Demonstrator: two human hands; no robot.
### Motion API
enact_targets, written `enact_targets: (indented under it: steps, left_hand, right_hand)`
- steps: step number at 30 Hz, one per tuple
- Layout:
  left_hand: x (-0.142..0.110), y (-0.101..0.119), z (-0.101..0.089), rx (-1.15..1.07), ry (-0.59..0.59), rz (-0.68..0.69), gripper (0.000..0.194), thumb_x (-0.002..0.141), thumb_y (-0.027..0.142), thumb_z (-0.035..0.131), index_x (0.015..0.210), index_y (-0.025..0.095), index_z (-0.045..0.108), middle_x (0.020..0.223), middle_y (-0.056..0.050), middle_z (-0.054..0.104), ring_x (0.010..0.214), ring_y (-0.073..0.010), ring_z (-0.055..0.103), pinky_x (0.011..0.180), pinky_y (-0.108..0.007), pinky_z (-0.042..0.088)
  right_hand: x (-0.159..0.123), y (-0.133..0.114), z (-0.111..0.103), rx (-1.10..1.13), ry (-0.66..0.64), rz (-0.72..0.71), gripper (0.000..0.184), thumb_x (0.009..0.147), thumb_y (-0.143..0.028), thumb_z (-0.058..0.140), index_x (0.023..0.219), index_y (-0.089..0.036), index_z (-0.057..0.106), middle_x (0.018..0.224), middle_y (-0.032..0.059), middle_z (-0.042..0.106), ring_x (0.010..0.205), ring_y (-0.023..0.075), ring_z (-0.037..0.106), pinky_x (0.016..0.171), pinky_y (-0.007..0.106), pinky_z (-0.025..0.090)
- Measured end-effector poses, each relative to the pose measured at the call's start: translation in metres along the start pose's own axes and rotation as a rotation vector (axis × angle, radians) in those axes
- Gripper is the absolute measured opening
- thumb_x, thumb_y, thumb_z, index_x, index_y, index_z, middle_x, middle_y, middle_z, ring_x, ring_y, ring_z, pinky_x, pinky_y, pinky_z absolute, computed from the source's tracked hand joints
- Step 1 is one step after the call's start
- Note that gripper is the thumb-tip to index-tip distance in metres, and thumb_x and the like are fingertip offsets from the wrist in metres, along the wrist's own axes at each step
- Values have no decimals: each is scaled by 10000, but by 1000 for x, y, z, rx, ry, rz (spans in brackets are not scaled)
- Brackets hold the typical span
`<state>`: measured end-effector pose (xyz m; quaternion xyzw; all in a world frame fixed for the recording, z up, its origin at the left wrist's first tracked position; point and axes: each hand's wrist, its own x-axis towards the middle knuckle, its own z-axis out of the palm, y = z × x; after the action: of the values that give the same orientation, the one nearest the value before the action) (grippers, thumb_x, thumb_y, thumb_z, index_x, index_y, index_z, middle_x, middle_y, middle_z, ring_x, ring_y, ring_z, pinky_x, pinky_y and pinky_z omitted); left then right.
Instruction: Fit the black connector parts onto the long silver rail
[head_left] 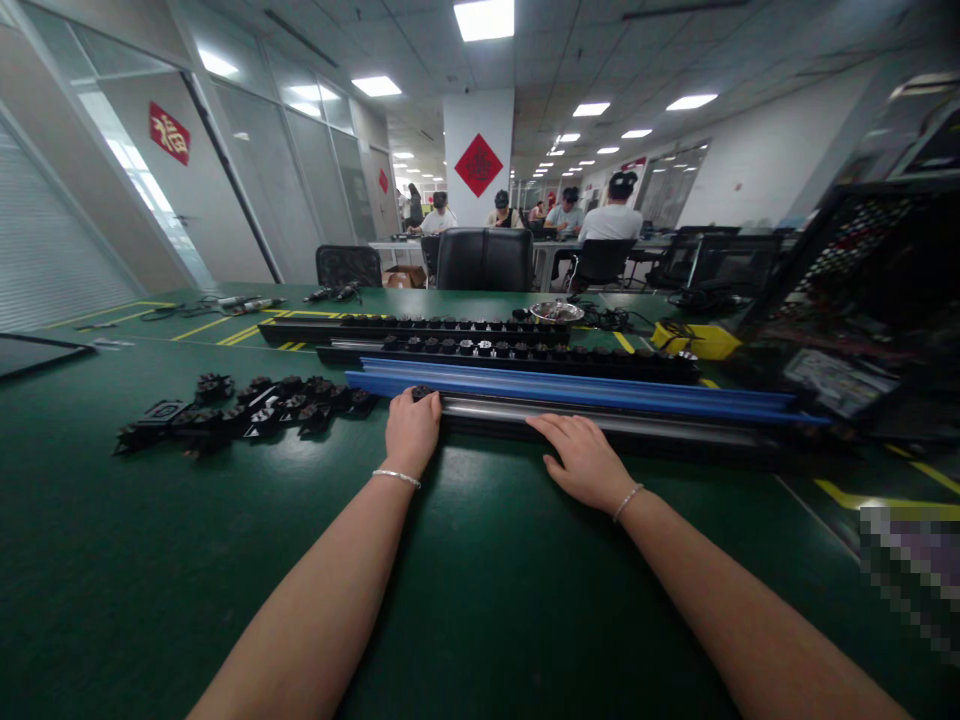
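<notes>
A long black rail (pixel 675 428) with a shiny metal strip lies crosswise in front of me on the green table. My left hand (pixel 412 430) is closed at its left end, fingers around a small black part (pixel 422 393) that is mostly hidden. Farther right, my right hand (pixel 585 460) rests at the rail's near edge, fingers stretched out and holding nothing. Directly behind the rail runs a blue channel (pixel 570 385). To the left of my left hand lies a loose pile of black parts (pixel 262 408).
Behind the blue channel lie two more black rails (pixel 600 362) fitted with rows of black parts. Beyond them are a round metal dish (pixel 556 312), cables and a yellow bin (pixel 701 340). A dark mesh-sided frame (pixel 847 280) stands at the right. Several people sit at far tables.
</notes>
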<state>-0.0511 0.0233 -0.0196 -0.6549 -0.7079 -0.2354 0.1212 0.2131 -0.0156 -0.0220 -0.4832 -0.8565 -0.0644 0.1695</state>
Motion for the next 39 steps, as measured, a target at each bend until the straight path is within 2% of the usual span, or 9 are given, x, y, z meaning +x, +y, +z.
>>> enact_targets:
  steps: [5,14,18,23,26,31,34,39]
  left_hand:
    - [2,-7,0,-29,0,-91,471,937,342,265,1082,222,697,1143,-124,601,934,-232,593,876,-352,456]
    - [3,-15,-5,19,19,-185,482,931,356,266,1034,222,718,1161,-131,603,950,-255,595,829,-368,469]
    - [2,-21,-9,54,-13,-224,497,917,362,267,994,213,735,1158,-129,622,956,-271,604,816,-382,471]
    - [0,-22,-18,84,-111,-213,486,879,346,294,910,205,759,1065,-112,671,931,-277,621,791,-375,475]
    - [-1,-24,-23,100,-146,-218,496,869,344,288,911,192,759,1075,-120,673,944,-281,624,797,-376,475]
    - [-3,-47,-31,127,-236,-283,518,853,397,293,906,168,755,1097,-141,671,986,-327,614,806,-420,475]
    - [-3,-66,-35,102,-315,-382,526,845,422,296,930,167,749,1089,-154,674,998,-345,610,797,-432,477]
    - [-4,-85,-37,81,-293,-485,518,830,443,331,1009,169,733,1150,-161,650,1066,-368,569,849,-470,458]
  right_hand:
    - [0,0,0,10,2,2,547,806,-202,437,1352,-235,446,1348,66,516,1232,226,452,1081,456,276]
    - [0,1,1,13,-7,3,544,805,-204,439,1348,-228,448,1350,69,515,1233,229,452,1079,459,279]
    - [0,-1,0,8,-4,5,536,808,-204,438,1345,-216,453,1350,74,515,1230,229,454,1078,452,281]
    - [0,0,-1,9,-9,4,540,804,-201,445,1344,-218,453,1348,68,516,1222,225,460,1073,445,288]
    - [0,0,-1,15,-12,0,544,800,-203,454,1344,-219,452,1348,66,516,1216,223,462,1073,444,289]
    - [0,1,-1,14,-9,2,541,802,-201,450,1343,-214,456,1339,68,522,1212,228,463,1073,451,289]
    - [0,0,-1,20,-6,2,540,805,-198,445,1345,-215,455,1345,64,518,1220,224,458,1078,446,283]
    - [0,1,-1,20,-7,3,539,806,-201,443,1345,-215,455,1352,65,511,1229,225,452,1085,448,276]
